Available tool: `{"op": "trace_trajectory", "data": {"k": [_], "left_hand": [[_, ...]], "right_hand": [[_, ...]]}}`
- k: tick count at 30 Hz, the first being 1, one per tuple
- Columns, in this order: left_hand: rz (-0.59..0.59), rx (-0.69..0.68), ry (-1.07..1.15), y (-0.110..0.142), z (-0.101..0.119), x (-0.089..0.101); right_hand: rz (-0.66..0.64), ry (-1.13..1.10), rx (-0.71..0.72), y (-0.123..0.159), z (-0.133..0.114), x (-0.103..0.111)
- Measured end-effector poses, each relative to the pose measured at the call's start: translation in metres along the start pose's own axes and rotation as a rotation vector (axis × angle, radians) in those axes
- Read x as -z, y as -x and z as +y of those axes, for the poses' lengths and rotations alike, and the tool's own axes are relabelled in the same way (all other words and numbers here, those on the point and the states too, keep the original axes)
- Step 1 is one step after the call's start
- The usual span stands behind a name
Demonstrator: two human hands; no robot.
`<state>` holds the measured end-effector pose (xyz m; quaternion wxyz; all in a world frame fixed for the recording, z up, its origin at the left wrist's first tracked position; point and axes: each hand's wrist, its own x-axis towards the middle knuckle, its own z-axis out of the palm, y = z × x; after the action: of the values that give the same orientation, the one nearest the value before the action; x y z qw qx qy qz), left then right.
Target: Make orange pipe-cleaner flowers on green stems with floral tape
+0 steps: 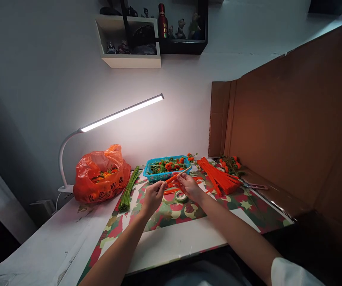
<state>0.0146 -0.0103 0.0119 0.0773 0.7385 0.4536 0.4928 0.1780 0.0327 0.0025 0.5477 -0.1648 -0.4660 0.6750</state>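
Note:
Over the middle of the table both my hands meet at an orange pipe cleaner [170,180]. My left hand [153,195] pinches its left end. My right hand [189,186] has its fingers closed around a thin pale stick [185,170], with the pipe cleaner against it; whether it is wound around the stick is too small to tell. Just below the hands lies a roll of green tape [181,196]. More loose orange pipe cleaners [171,191] rest behind it. A blue basket [151,178] with orange flowers and green stems stands beyond my hands.
At left are an orange plastic bag [99,190] with flowers inside and a bundle of green stems [126,198]. To the right lie a thick orange pipe cleaner bundle [220,176], finished-looking orange flowers [230,163] and scissors [256,186]. A lamp [123,113] overhangs; cardboard [290,111] walls the right side.

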Motion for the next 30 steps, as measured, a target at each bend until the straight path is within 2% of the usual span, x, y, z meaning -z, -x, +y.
{"op": "trace_trajectory", "data": {"k": [5, 10, 17, 23, 30], "left_hand": [[-0.021, 0.006, -0.001, -0.001, 0.001, 0.003], [-0.026, -0.002, -0.038, -0.001, -0.001, 0.003], [-0.036, -0.029, -0.094, 0.000, -0.004, 0.003], [-0.056, -0.049, -0.149, 0.000, -0.003, 0.004], [-0.208, -0.052, -0.252, -0.004, -0.010, 0.009]], "right_hand": [[-0.027, 0.027, 0.054, -0.003, 0.002, 0.003], [-0.006, 0.164, 0.109, -0.006, 0.007, 0.008], [0.024, 0.330, 0.099, -0.005, 0.005, 0.012], [0.064, 0.361, 0.114, -0.005, 0.002, 0.010], [0.067, 0.464, 0.146, -0.001, -0.003, 0.007]]}}
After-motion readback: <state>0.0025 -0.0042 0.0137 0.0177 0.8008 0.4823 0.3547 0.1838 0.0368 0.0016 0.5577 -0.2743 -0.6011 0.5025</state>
